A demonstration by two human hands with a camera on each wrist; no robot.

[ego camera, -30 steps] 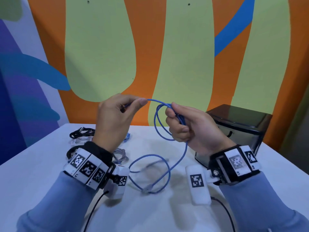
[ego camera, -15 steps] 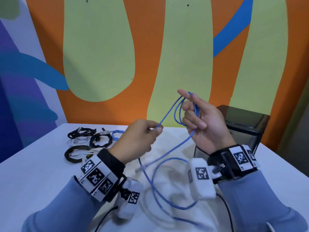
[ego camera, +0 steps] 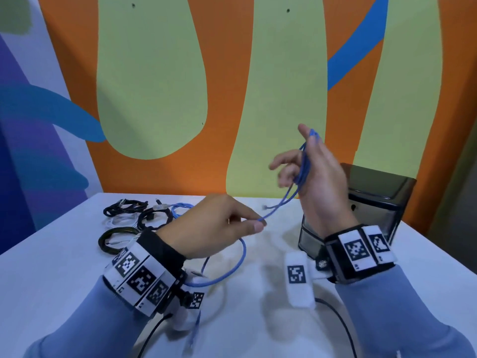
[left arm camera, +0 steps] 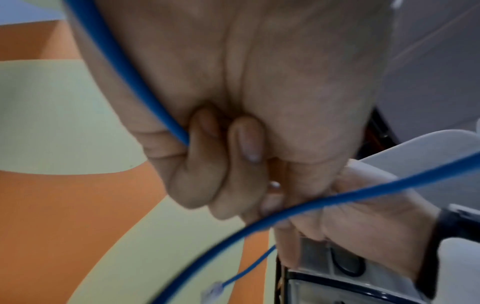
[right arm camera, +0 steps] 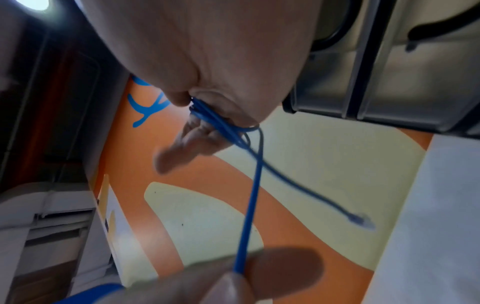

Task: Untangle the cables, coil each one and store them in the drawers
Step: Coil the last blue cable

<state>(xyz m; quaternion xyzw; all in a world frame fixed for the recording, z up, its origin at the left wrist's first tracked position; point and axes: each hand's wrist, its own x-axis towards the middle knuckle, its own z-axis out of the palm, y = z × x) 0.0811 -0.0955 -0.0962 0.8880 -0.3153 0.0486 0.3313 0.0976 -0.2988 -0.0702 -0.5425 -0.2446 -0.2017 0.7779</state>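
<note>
A thin blue cable point(ego camera: 302, 168) runs between both hands above the white table point(ego camera: 51, 267). My right hand point(ego camera: 309, 174) is raised, with several loops of the cable gathered between thumb and fingers point(right arm camera: 221, 125). One plug end point(right arm camera: 359, 221) dangles free below it. My left hand point(ego camera: 227, 223) is lower and pinches the cable point(left arm camera: 298, 211) between thumb and fingertip; from there a slack loop point(ego camera: 232, 270) drops to the table. The dark drawer unit point(ego camera: 371, 202) stands just right of my right hand.
Coiled black cables point(ego camera: 124, 209), a black ring-shaped coil point(ego camera: 116, 239) and a small light-blue coil point(ego camera: 180, 209) lie at the table's back left. A painted orange and green wall point(ego camera: 232, 99) rises behind the table. Wrist camera leads point(ego camera: 340, 324) trail toward me.
My right hand rose and turned, carrying the gathered loops higher. My left hand dropped and slid along the cable, pulling a length out toward the left.
</note>
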